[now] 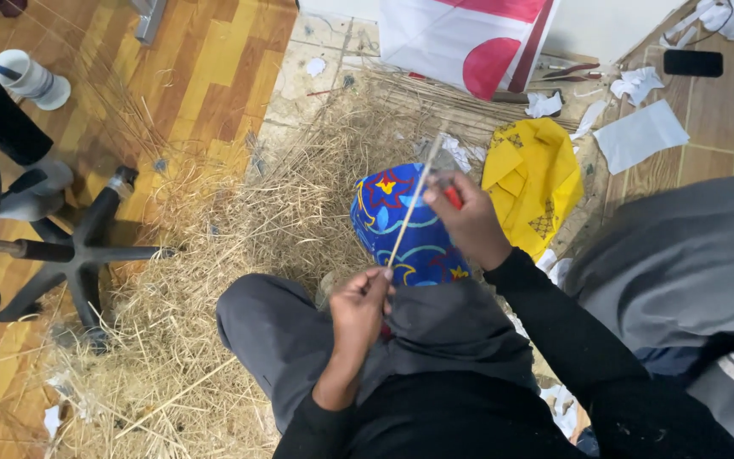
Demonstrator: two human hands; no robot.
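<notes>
Pale and thin, a stick (407,212) is running slantwise between the two hands, and it is serving here as the landmark for everything else. The left hand (358,304) is pinching the stick's lower end between thumb and fingertips, closed tight on it, just above the person's raised knee (273,323) in grey trousers. The right hand (469,219) is curling around the stick's upper part and is also gripping a small tool with a red handle (453,197) (its blade, if it has one, is too blurred to make out). The stick is tilting up and to the right, its top end reaching past the right hand.

Directly behind the stick a blue patterned sheet (401,229) is lying on the floor, showing red and yellow shapes. To the right of the stick a crumpled yellow sheet (533,174) is resting beside the blue one. Left of the stick and all around its lower end, a heap of dry straw (214,255) is spreading across the floor. Farther left of the stick, the black base of a chair (78,255) is standing on wooden boards, and a white cup (27,78) is sitting well beyond it. Above the stick's top end a white and red sheet (469,38) is leaning, with scraps of white paper (639,134) and a dark phone (692,62) lying well off to the right. Another person's grey-clad leg (690,263) is filling the space to the right of the stick.
</notes>
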